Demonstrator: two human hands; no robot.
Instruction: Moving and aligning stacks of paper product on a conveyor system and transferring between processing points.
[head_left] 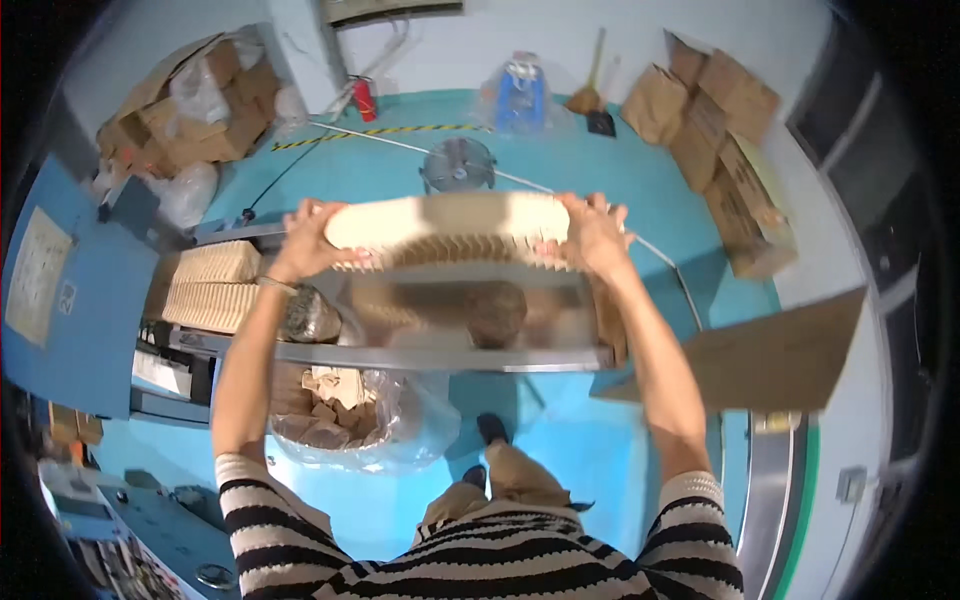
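Observation:
Stretched between my two hands is a long row of cream-coloured paper pieces (450, 222), pressed together side by side with a ridged lower edge. My left hand (308, 240) is closed on its left end and my right hand (596, 240) on its right end. The row is held above a metal-edged worktable (480, 357). More such cream stacks (212, 290) lie at the table's left end. Beside them, by my left forearm, is a dark, rounded, shiny-wrapped thing (312, 316) whose kind I cannot make out.
Under the table's near edge stands a clear plastic bag (420, 425) with brown and cream scraps. A blue machine (70, 290) is at the left, a cardboard flap (760, 350) at the right. Farther off are a floor fan (458, 165), cardboard boxes (740, 200) and a fire extinguisher (364, 100).

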